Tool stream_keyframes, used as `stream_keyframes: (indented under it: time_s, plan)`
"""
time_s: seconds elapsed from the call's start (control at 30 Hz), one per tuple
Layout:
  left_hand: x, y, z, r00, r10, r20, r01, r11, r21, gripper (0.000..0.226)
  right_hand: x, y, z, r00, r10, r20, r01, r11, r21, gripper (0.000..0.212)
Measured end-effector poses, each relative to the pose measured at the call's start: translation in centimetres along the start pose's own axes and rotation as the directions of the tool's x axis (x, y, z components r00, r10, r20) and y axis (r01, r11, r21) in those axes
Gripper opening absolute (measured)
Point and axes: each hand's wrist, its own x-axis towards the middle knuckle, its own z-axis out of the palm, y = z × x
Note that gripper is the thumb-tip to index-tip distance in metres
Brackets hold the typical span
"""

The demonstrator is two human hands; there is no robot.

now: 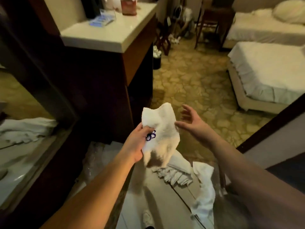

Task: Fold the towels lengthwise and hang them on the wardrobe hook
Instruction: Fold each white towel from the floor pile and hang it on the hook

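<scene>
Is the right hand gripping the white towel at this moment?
No. The right hand is open with fingers spread beside the white towel; only the left hand holds it.

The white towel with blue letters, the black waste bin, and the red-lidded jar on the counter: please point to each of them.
white towel (162, 128), head view, on its upper middle cloth.
black waste bin (156, 62), head view, on its dark side wall.
red-lidded jar (129, 7), head view, on its body.

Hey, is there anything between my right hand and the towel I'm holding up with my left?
Nothing visible. The right hand is open beside the white towel, with only bare air between its fingertips and the cloth's right edge. The left hand grips the towel's other side.
</scene>
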Motion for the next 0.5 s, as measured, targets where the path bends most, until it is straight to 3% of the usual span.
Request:
stream_keyframes:
  time_s: [0.1, 0.2, 0.33, 0.5]
  plan:
    - [-3.8, 1.7, 1.2, 0.995, 0.092, 0.032, -0.094, 0.992, 0.082, 0.026, -1.7, -4.2, -0.9, 0.975, -0.176, 0.139, 0.198, 0.966, -0.168, 0.077]
    - [-8.5, 2.0, 1.9, 0.981, 0.196, 0.011, -0.194, 0.960, 0.202, 0.028, -4.6, -6.4, -0.6, 0.941, -0.235, 0.243, 0.296, 0.920, -0.258, 0.050]
    - [-14.9, 1.6, 2.7, 0.940, 0.334, -0.067, -0.297, 0.899, 0.322, 0.030, -9.2, -7.1, 0.4, 0.906, -0.372, 0.203, 0.423, 0.799, -0.427, 0.021]
    - [-24.1, -0.4, 3.3, 0.880, 0.432, -0.200, -0.334, 0.859, 0.388, 0.025, -16.4, -8.5, 2.5, 0.686, -0.698, 0.206, 0.682, 0.517, -0.518, 0.023]
